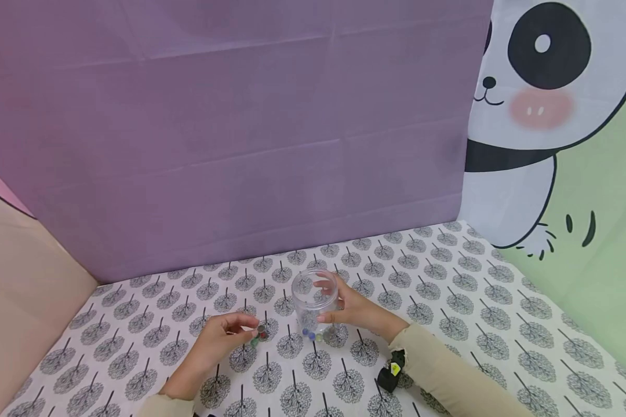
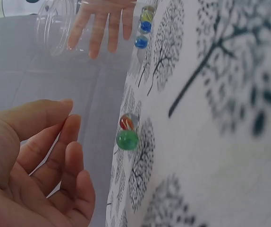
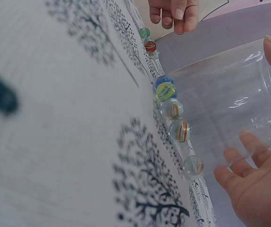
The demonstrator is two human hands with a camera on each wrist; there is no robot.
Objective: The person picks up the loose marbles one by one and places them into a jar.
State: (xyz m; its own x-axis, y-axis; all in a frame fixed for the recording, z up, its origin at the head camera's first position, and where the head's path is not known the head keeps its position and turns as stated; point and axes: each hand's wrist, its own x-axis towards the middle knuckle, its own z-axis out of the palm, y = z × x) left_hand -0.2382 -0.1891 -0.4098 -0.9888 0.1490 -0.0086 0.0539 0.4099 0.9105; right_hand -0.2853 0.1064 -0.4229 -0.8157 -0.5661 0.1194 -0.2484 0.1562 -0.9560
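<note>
My right hand (image 1: 352, 307) grips a clear plastic jar (image 1: 304, 315) from its right side, thumb in front and fingers around the back. The jar stands upright on the table, its top open. At its bottom lie several glass marbles: a blue-and-yellow one (image 3: 165, 90) and clear ones with orange swirls, such as this marble (image 3: 180, 130). Left of the jar, my left hand (image 1: 221, 339) hovers with fingers loosely bent, thumb and fingertips close together; no marble shows between them. Just beside those fingertips a green marble (image 2: 127, 140), a red-swirled marble (image 3: 149, 46) and a clear marble (image 3: 154, 55) sit on the cloth.
A white tablecloth (image 1: 297, 399) with grey tree prints covers the table. Behind it hangs a purple cloth wall (image 1: 229, 145), and a panda-printed panel (image 1: 511, 197) stands at the right. A black device (image 1: 391, 373) is on my right wrist.
</note>
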